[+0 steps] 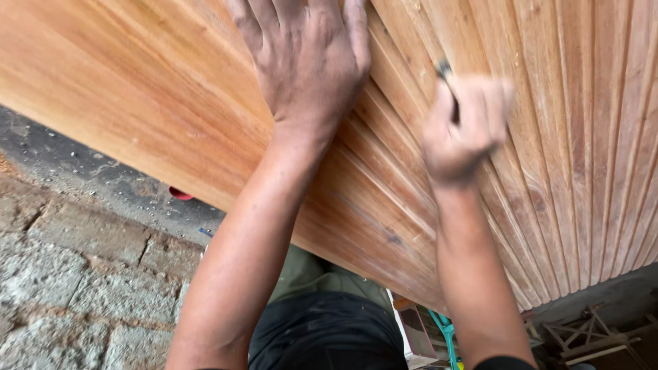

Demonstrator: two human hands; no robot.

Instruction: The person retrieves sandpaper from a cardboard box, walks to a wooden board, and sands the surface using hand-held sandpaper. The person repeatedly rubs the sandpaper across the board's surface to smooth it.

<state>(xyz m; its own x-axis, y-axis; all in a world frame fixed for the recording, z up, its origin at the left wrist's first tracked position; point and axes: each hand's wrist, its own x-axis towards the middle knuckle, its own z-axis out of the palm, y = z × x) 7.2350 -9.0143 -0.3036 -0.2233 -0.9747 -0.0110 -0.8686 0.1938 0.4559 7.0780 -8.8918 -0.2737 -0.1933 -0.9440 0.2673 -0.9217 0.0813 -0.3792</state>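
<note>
- Grooved wooden panel (548,171) spans the view, tilted above the stone floor (75,288).
- Left hand (308,62) — spread flat, bracing it.
- Right hand (466,123) — blurred, fisted around a small dark tool (445,72), apparently working a groove; steady pressure needed.

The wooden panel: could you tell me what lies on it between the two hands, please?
In the head view, only bare grooved wood of the wooden panel lies between the left hand, pressed flat, and the blurred right hand, closed around a small dark tool.
</note>
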